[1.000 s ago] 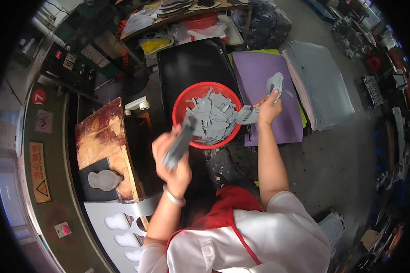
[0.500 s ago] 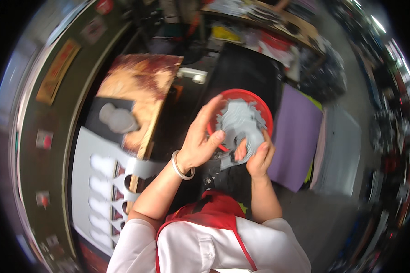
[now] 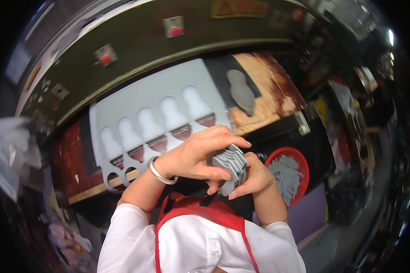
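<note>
A small stack of thin grey cut sheet pieces is held in front of my chest, between both hands. My left hand, with a silver bangle at the wrist, curves over the stack, its thumb along the near side. My right hand wraps the stack's right side, with the thumb in front. Just beyond my hands lies a pale grey sheet with a row of sole-shaped cut-outs along its near edge. Beside my right forearm is a red bowl holding loose grey pieces.
A pile of dark grey sole-shaped pieces rests on a black mat over a worn wooden board. Behind runs a long dark green machine beam with red buttons. Purple sheet material lies at the lower right.
My view has swung left, toward the board and the sheet. My hands have come away from the red bowl with the grey pieces, which are now squared into a tighter stack.
</note>
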The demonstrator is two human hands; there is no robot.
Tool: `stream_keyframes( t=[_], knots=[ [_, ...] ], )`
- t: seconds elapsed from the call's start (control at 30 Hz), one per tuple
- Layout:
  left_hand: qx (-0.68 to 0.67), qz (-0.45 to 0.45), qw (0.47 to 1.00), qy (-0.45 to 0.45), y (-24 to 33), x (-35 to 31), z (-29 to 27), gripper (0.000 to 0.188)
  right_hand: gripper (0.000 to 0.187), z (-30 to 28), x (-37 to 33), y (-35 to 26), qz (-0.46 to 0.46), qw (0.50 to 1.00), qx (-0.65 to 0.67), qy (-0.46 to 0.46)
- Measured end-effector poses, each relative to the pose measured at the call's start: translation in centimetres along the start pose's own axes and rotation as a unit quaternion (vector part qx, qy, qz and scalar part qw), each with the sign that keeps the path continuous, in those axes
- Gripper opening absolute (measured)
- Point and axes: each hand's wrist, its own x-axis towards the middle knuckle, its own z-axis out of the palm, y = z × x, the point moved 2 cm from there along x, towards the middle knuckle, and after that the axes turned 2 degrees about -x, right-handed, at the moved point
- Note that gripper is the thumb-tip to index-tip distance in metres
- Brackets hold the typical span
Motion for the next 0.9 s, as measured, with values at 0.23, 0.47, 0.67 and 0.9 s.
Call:
stream_keyframes(
  t=[0.23, 0.47, 0.67, 0.9],
  knots=[
    [-0.005, -0.07, 0.997, 0.036, 4.4, -9.7, -7.3, 0.073, 0.033, 5.8, 10.5, 3.4, 0.06, 0.991, 0.096, -0.076],
    [0.097, -0.047, 0.981, 0.161, 7.8, -18.1, -12.4, 0.038, 0.044, 9.6, 18.0, 7.2, 0.036, 0.983, -0.129, -0.125],
    [0.115, -0.148, 0.913, 0.364, 12.2, -29.4, -19.7, 0.033, 0.036, 6.5, 21.4, 9.4, -0.054, 0.97, -0.186, 0.148],
    [0.464, -0.175, 0.682, 0.538, 14.0, -41.7, -28.6, 0.045, 0.024, 1.9, 18.5, 16.1, 0.146, 0.938, -0.151, 0.274]
  ],
)
